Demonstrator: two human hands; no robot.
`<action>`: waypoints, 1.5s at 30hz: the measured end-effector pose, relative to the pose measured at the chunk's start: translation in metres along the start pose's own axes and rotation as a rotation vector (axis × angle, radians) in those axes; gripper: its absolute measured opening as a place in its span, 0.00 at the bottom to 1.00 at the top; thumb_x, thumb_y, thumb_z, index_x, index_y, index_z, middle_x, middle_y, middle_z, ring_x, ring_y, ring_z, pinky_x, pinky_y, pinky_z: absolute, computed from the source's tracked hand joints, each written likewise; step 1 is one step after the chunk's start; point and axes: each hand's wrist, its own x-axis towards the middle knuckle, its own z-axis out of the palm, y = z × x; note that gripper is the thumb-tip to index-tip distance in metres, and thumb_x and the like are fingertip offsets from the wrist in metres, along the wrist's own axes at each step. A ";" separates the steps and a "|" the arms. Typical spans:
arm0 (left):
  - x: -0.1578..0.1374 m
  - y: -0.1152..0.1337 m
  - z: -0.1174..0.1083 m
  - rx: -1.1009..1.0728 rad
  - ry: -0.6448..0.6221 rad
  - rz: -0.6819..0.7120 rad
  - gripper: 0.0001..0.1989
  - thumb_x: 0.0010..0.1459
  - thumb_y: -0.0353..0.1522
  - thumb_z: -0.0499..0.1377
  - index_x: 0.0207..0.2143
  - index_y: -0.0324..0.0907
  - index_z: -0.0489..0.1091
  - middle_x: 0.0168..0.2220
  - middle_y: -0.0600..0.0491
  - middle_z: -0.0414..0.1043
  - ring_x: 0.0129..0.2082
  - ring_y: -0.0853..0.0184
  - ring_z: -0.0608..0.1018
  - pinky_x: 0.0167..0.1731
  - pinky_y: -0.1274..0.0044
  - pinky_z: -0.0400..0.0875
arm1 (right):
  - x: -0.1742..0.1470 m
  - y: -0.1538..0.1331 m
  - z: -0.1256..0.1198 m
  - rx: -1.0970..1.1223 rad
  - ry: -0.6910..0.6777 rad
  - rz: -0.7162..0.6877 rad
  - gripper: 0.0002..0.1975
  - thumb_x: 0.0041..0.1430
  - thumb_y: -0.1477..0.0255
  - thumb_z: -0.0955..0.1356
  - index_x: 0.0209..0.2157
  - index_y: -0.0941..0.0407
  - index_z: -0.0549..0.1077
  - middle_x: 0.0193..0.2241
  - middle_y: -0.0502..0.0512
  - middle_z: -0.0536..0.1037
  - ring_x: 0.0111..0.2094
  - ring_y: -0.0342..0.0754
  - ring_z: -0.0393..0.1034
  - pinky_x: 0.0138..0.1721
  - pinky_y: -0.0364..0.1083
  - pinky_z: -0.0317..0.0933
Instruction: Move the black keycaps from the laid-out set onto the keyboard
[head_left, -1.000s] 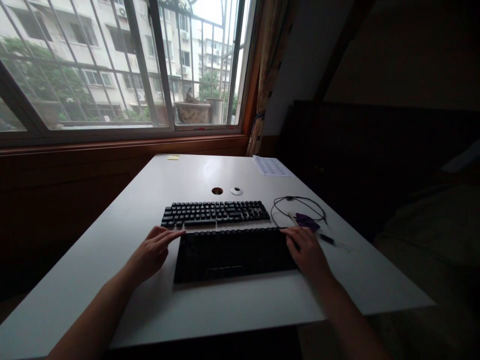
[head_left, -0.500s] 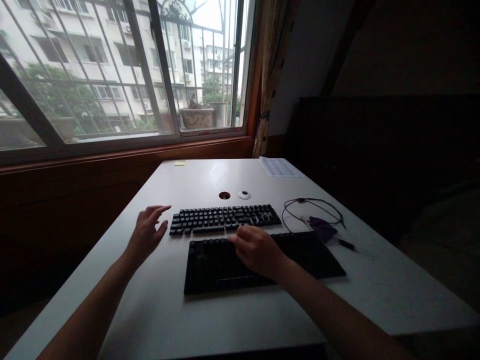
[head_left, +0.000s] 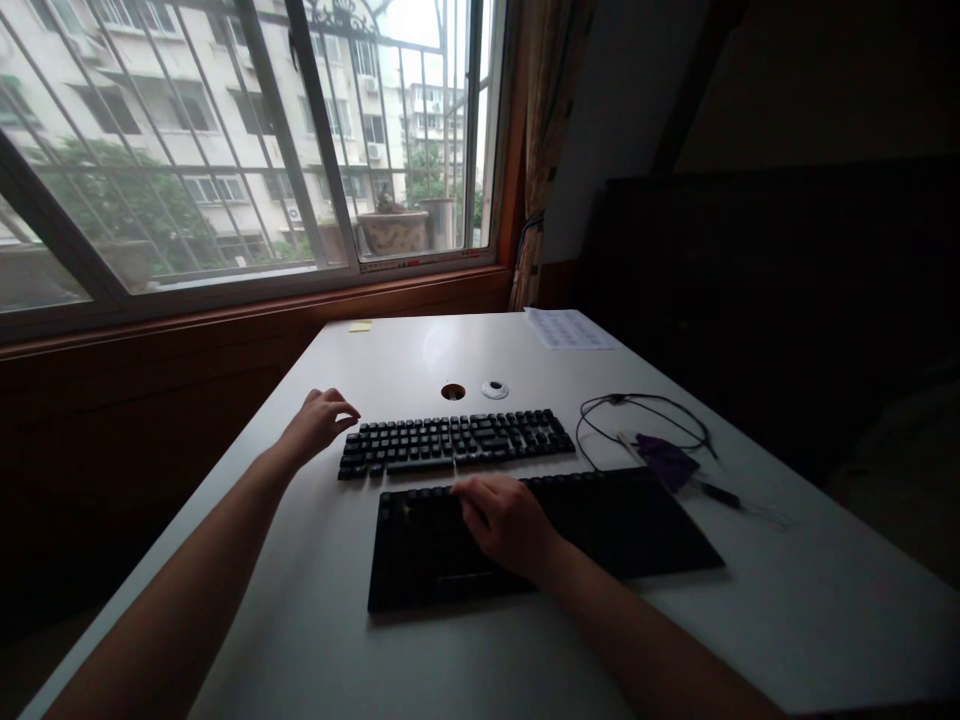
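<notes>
the left hand (head_left: 322, 425) is curling beside the left end of the black keycaps (head_left: 420, 441), thumb and forefinger nearly meeting; whether it is holding one, i cannot tell. these are lying in rows on the tabletop (head_left: 405, 350). the right hand (head_left: 504, 518) is reaching over the black keyboard (head_left: 637, 525), fingers bunching narrowly near its far edge, their hold too dark to tell. a purple cloth (head_left: 666, 462) is lying farther right.
</notes>
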 end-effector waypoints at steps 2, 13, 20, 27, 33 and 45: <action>0.005 -0.003 0.003 -0.002 -0.035 0.013 0.13 0.60 0.44 0.62 0.35 0.48 0.82 0.39 0.46 0.75 0.41 0.56 0.71 0.49 0.63 0.64 | 0.001 -0.001 0.000 0.021 0.009 0.010 0.09 0.62 0.78 0.63 0.42 0.55 0.73 0.32 0.54 0.80 0.34 0.48 0.75 0.38 0.45 0.64; 0.018 -0.012 0.016 -0.039 -0.137 0.002 0.14 0.56 0.48 0.65 0.34 0.50 0.83 0.42 0.46 0.74 0.43 0.55 0.70 0.51 0.63 0.61 | 0.002 0.005 0.000 0.138 0.028 0.065 0.10 0.64 0.77 0.63 0.43 0.54 0.73 0.32 0.53 0.79 0.33 0.47 0.75 0.38 0.45 0.67; 0.024 -0.023 0.017 -0.032 -0.159 -0.073 0.12 0.57 0.44 0.64 0.31 0.48 0.83 0.40 0.46 0.74 0.40 0.58 0.71 0.52 0.64 0.61 | 0.002 0.006 0.000 0.173 0.001 0.051 0.12 0.63 0.78 0.63 0.44 0.54 0.74 0.34 0.54 0.80 0.35 0.48 0.75 0.39 0.46 0.68; 0.018 -0.032 0.018 -0.091 -0.179 -0.155 0.17 0.56 0.47 0.61 0.36 0.45 0.82 0.39 0.47 0.75 0.34 0.61 0.76 0.43 0.70 0.69 | 0.002 0.005 -0.001 0.172 0.006 0.053 0.12 0.63 0.78 0.63 0.44 0.54 0.74 0.34 0.53 0.79 0.35 0.48 0.75 0.39 0.46 0.68; 0.013 -0.031 0.019 -0.157 -0.178 -0.206 0.20 0.54 0.50 0.62 0.37 0.44 0.82 0.39 0.47 0.77 0.32 0.61 0.78 0.39 0.72 0.72 | 0.003 0.003 -0.003 0.186 0.029 0.055 0.12 0.64 0.77 0.63 0.44 0.54 0.74 0.32 0.53 0.79 0.33 0.47 0.75 0.37 0.45 0.67; 0.000 -0.018 0.007 -0.259 -0.063 -0.249 0.22 0.51 0.52 0.63 0.32 0.43 0.80 0.37 0.47 0.79 0.35 0.59 0.80 0.40 0.70 0.73 | 0.003 0.004 -0.002 0.191 0.015 0.077 0.11 0.64 0.77 0.63 0.44 0.54 0.74 0.33 0.53 0.79 0.34 0.47 0.76 0.38 0.46 0.68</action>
